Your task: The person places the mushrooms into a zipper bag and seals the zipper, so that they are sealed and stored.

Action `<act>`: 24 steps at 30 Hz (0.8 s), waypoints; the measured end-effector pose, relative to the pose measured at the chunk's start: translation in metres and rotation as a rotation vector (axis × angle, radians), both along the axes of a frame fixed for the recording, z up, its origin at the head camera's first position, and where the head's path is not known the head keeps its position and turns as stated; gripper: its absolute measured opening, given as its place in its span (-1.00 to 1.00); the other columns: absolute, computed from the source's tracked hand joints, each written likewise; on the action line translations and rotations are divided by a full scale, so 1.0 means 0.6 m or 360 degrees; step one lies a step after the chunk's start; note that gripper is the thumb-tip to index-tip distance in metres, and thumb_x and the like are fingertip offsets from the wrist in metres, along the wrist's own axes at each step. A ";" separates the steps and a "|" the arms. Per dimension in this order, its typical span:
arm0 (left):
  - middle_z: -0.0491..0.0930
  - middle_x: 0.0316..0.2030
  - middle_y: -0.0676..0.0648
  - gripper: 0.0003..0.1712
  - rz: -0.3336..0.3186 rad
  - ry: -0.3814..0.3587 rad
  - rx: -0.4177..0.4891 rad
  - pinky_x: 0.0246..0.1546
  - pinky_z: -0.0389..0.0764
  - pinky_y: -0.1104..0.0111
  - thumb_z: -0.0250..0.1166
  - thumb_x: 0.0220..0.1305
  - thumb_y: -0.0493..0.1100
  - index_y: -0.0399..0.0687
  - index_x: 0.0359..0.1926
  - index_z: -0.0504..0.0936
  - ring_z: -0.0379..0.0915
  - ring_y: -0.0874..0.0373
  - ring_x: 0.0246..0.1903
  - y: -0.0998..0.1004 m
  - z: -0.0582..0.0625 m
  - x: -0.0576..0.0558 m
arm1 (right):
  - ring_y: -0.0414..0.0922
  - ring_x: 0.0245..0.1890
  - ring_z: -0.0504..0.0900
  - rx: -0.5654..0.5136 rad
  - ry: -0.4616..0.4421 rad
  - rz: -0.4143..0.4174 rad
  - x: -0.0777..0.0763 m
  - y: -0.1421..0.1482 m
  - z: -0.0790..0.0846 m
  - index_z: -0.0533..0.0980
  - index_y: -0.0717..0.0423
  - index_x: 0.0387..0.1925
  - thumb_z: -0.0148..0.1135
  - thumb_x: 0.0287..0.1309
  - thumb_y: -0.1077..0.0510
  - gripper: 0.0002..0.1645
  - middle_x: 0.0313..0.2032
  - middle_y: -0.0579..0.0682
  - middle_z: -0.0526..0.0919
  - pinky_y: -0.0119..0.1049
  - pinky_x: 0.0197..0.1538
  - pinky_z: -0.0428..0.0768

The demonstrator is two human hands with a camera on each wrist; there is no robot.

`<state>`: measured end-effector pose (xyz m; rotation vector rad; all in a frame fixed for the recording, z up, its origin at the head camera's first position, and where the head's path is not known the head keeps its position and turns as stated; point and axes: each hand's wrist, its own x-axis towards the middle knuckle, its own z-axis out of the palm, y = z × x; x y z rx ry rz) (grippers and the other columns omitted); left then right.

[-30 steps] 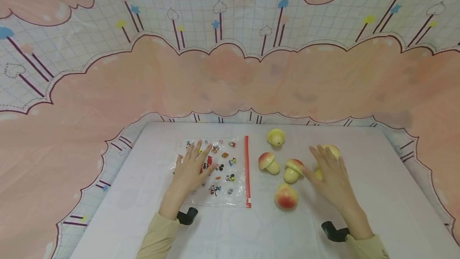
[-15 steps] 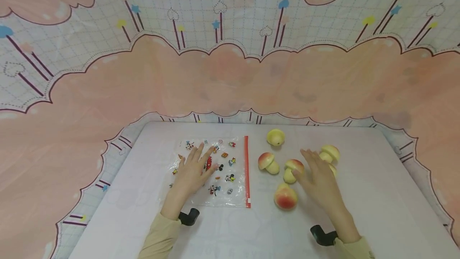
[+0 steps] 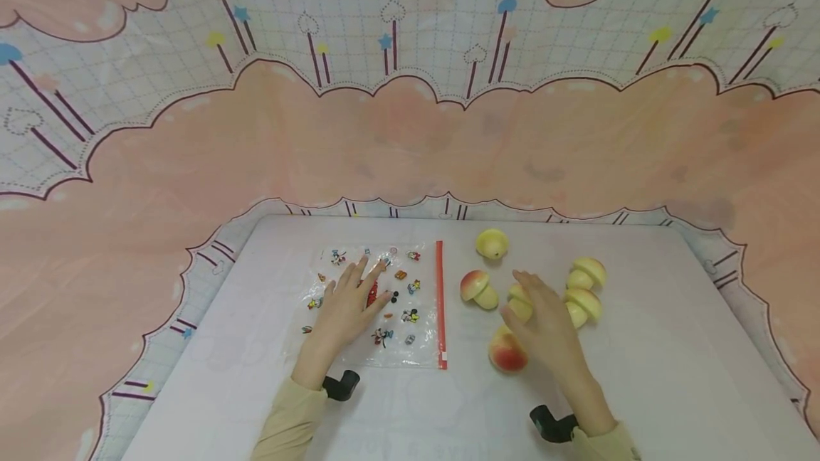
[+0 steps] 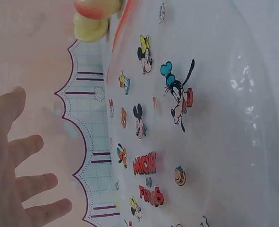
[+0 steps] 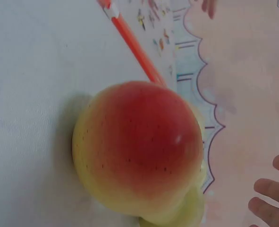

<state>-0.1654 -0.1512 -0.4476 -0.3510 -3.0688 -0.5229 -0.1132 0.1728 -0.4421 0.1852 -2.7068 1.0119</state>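
Note:
A clear zip bag (image 3: 423, 365) printed with cartoon figures lies flat on the table, its red zip strip (image 3: 440, 304) along the right side. My left hand (image 3: 346, 311) hovers over its middle with spread fingers; in the left wrist view these fingers (image 4: 35, 144) hold nothing. My right hand (image 3: 551, 326), fingers extended and holding nothing, is over the toy mushrooms. It partly covers one yellow mushroom (image 3: 519, 304) and overlaps the edge of a red-capped mushroom (image 3: 508, 354). That red cap (image 5: 139, 146) fills the right wrist view.
A yellow mushroom (image 3: 492, 244) is at the back, with a red-and-yellow mushroom (image 3: 479, 290) nearer the bag. Right of my right hand lie two more mushrooms (image 3: 588, 272). The white table (image 3: 692, 347) meets a patterned cloth backdrop (image 3: 448, 148).
My right hand has moved left, from over the two right-hand mushrooms to over the middle ones, uncovering that pair. My left hand has shifted slightly right above the bag.

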 end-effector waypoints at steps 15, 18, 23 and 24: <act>0.05 0.49 -0.19 -0.28 -0.0058 -0.0012 0.0048 0.31 0.10 -0.30 0.01 0.38 0.25 0.16 0.47 0.15 -0.01 -0.25 0.45 0.005 -0.016 -0.005 | 0.12 0.32 0.37 -0.0123 -0.0055 0.0078 0.002 -0.053 -0.009 0.34 0.07 0.31 0.27 0.17 0.05 -0.32 0.28 0.11 0.45 0.14 0.33 0.33; 0.04 0.49 -0.18 -0.29 -0.0065 -0.0031 0.0058 0.32 0.09 -0.30 -0.02 0.39 0.26 0.17 0.47 0.14 -0.02 -0.24 0.45 0.008 -0.016 -0.005 | 0.12 0.31 0.39 -0.0110 -0.0052 0.0075 0.004 -0.063 -0.010 0.34 0.05 0.31 0.27 0.17 0.05 -0.33 0.28 0.11 0.45 0.14 0.32 0.35; 0.06 0.48 -0.18 -0.29 -0.0076 -0.0023 0.0050 0.30 0.11 -0.32 -0.03 0.39 0.27 0.17 0.46 0.17 0.01 -0.25 0.44 0.013 -0.018 -0.007 | 0.14 0.33 0.36 -0.0147 -0.0160 0.0054 0.003 -0.080 -0.013 0.33 0.03 0.32 0.26 0.18 0.06 -0.33 0.30 0.14 0.42 0.15 0.34 0.33; 0.07 0.48 -0.18 -0.29 -0.0077 -0.0025 0.0050 0.29 0.12 -0.33 -0.03 0.39 0.27 0.17 0.46 0.17 0.01 -0.25 0.44 0.014 -0.019 -0.008 | 0.14 0.33 0.36 -0.0152 -0.0177 0.0052 0.003 -0.083 -0.014 0.33 0.03 0.32 0.26 0.18 0.06 -0.33 0.30 0.14 0.42 0.14 0.34 0.33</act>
